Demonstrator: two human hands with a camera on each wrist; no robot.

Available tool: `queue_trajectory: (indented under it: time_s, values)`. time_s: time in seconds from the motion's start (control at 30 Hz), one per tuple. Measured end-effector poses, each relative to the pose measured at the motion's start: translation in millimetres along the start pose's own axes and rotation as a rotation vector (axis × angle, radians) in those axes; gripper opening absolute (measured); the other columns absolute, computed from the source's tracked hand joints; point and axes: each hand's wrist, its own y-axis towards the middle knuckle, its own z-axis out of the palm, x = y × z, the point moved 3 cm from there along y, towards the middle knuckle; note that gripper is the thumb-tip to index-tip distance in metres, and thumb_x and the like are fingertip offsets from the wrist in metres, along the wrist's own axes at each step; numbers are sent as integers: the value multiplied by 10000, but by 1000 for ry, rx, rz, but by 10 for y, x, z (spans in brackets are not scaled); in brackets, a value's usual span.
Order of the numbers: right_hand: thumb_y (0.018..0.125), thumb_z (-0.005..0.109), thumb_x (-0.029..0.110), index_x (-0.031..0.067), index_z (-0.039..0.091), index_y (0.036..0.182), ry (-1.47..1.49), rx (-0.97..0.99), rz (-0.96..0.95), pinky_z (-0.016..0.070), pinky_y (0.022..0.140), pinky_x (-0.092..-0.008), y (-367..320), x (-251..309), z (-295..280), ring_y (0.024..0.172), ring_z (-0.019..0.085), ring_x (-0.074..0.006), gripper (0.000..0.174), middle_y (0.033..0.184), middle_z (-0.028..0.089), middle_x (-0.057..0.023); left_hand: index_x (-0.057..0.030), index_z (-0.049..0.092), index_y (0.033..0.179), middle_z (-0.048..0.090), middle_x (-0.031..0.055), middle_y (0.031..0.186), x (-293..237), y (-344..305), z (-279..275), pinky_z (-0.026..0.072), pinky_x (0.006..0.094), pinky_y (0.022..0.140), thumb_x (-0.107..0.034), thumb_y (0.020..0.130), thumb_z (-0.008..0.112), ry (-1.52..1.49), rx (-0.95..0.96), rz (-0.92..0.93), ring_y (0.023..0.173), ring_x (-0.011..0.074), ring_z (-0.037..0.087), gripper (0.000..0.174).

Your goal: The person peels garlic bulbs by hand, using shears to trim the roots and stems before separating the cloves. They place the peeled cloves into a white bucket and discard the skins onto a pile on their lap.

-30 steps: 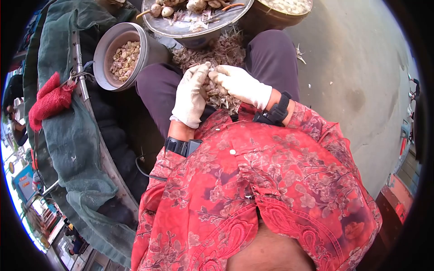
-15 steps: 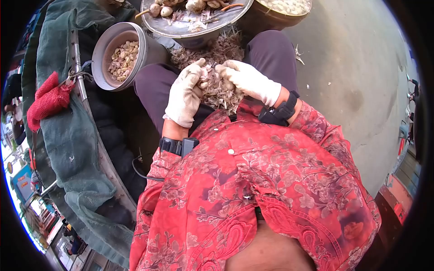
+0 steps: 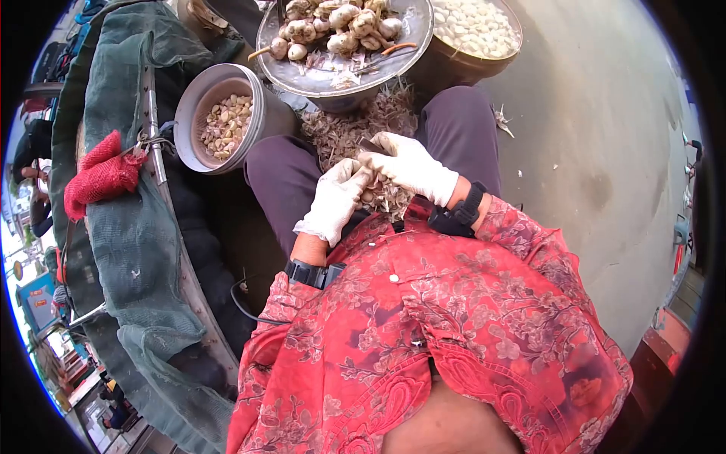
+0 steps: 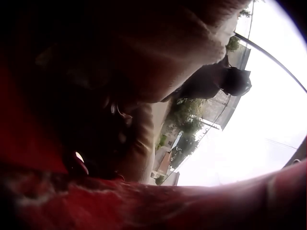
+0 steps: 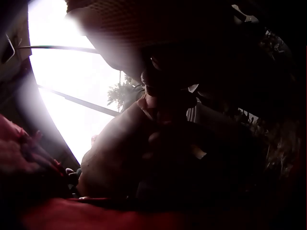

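Both hands wear white gloves and meet above the lap in the head view. My left hand (image 3: 333, 203) has its fingers curled, pinching a small pale piece of garlic that its fingertips mostly cover. Close beside it, my right hand (image 3: 414, 168) grips a short dark blade-like tool (image 3: 370, 146), which sticks out past its fingers. Loose garlic skins (image 3: 392, 200) lie below the fingertips, and a larger heap of skins (image 3: 344, 136) sits between the knees. Both wrist views are very dark; the left hand (image 4: 177, 52) and the right hand (image 5: 115, 148) show only as dim shapes.
A round metal lid (image 3: 325, 79) holds whole garlic bulbs (image 3: 344, 41). Behind right is a basin of peeled cloves (image 3: 473, 29); at left, a bucket (image 3: 185, 121) holds unpeeled-looking cloves (image 3: 227, 125). Green netting (image 3: 136, 250) and a red mesh bag (image 3: 102, 178) hang farther left.
The head view has shifted, showing more of the lid and basin. My hands have come closer together at the fingertips, and the dark tool shows more plainly.
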Motion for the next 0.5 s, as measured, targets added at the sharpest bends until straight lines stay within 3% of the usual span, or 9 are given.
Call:
queue_trajectory:
  time_s: [0.1, 0.2, 0.23, 0.27, 0.33, 0.37, 0.5]
  values:
    - [908, 658, 150, -35, 581, 1092, 168, 27, 22, 476, 722, -236, -4, -70, 8, 846, 544, -69, 272, 962, 619, -30, -89, 610, 959, 630, -42, 807, -19, -17, -15, 408, 206, 553, -286, 981, 576, 102, 36, 19, 636, 37, 529, 201]
    - [902, 664, 134, -39, 575, 1085, 162, 54, -90, 475, 756, -235, 39, -160, 26, 883, 529, -68, 266, 987, 605, -26, -95, 591, 937, 628, -36, 759, -58, -39, -41, 395, 181, 540, -290, 973, 594, 123, 112, 96, 612, 29, 520, 198]
    - [919, 647, 182, 4, 573, 1036, 180, 32, -81, 470, 664, -210, 33, -191, 33, 786, 544, -54, 225, 903, 607, -2, -96, 591, 942, 619, -40, 763, 34, 19, -86, 394, 177, 543, -293, 975, 595, 186, 122, 111, 612, 29, 515, 200]
    - [919, 647, 182, 4, 573, 1036, 178, 30, -86, 470, 664, -210, 15, -156, 10, 786, 544, -54, 225, 903, 607, -2, -96, 591, 942, 619, -40, 763, -3, -4, -94, 394, 177, 543, -293, 975, 595, 188, 122, 117, 612, 29, 515, 200]
    - [938, 621, 247, 56, 557, 990, 334, 175, 84, 429, 550, -181, -55, -108, -18, 664, 536, -36, 208, 799, 592, 33, -86, 603, 980, 603, -37, 820, -62, -68, -58, 448, 213, 613, -243, 983, 577, -79, 213, 32, 681, 55, 543, 159]
    - [953, 596, 300, 104, 541, 961, 363, 164, 51, 349, 444, -160, -91, -40, 15, 539, 487, -10, 204, 717, 570, 65, -98, 604, 977, 598, -36, 780, -67, -70, -38, 441, 207, 617, -235, 979, 581, -142, 231, 52, 683, 52, 540, 139]
    - [961, 590, 317, 134, 551, 949, 376, 200, 135, 279, 372, -158, -156, 79, -52, 451, 418, 6, 188, 654, 549, 81, -114, 597, 951, 603, -36, 764, -105, -90, -13, 408, 191, 585, -249, 976, 584, -268, 223, 28, 651, 39, 525, 138]
